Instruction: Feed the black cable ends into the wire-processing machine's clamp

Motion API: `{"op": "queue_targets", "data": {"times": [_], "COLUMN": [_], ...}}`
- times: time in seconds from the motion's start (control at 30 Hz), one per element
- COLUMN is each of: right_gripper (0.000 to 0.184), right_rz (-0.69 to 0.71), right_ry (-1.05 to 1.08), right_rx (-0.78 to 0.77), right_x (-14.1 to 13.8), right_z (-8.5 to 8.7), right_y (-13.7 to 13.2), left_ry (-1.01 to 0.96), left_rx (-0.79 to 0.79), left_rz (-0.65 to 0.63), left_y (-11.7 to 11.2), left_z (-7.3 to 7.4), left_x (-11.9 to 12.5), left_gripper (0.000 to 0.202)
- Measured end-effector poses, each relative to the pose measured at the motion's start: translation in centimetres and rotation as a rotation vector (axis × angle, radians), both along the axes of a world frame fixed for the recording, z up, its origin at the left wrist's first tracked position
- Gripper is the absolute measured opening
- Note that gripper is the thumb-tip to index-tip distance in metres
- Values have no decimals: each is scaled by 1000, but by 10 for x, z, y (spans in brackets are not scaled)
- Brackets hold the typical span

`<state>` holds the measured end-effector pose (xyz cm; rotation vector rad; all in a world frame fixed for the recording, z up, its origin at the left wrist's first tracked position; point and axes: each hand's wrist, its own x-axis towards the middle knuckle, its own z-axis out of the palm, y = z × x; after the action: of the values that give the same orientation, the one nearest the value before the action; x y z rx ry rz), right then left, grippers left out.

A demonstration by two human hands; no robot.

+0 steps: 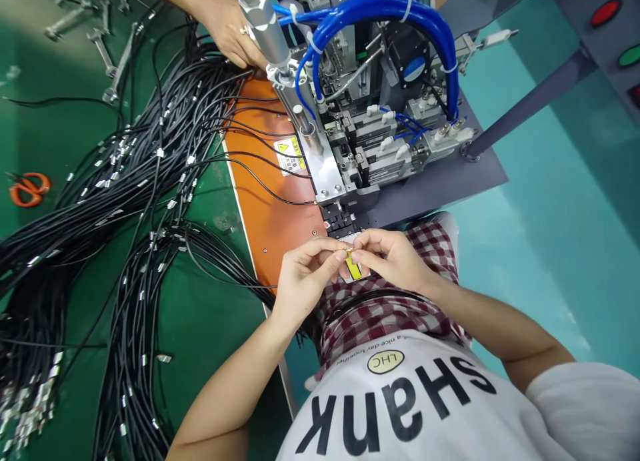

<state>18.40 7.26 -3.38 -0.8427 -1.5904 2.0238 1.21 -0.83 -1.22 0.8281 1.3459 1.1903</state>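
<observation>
My left hand (303, 274) and my right hand (393, 255) meet in front of my chest, just below the machine's front edge. Both pinch a small metal cable end (349, 250) between thumb and fingers. A thin black cable (235, 284) runs from my left hand out to the left. Under the fingertips lies a small yellow label (354, 269). Directly above my hands sits the machine's black fixture block (340, 221) on the orange plate (273, 214).
A large heap of black cables with metal ends (125, 181) covers the green table on the left. Orange scissors (29, 187) lie at the far left. Another person's hand (230, 27) rests at the top by the machine (370, 101) with blue hoses. Wrenches (107, 54) lie top left.
</observation>
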Motion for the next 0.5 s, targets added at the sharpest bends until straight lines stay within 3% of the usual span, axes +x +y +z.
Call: {"op": "queue_targets", "data": {"times": [0.23, 0.5], "right_gripper": [14, 12], "right_rz": [-28, -51], "right_ry": [-32, -39], "right_rx": [126, 179], "right_x": [0, -1], "right_z": [-1, -4], "right_y": [-5, -7], "left_ry": [-263, -380], "left_rx": [-94, -139], "left_rz": [36, 105], "left_y": [7, 7], "left_z": [-6, -7], "left_x": [1, 4], "left_gripper": [14, 15]}}
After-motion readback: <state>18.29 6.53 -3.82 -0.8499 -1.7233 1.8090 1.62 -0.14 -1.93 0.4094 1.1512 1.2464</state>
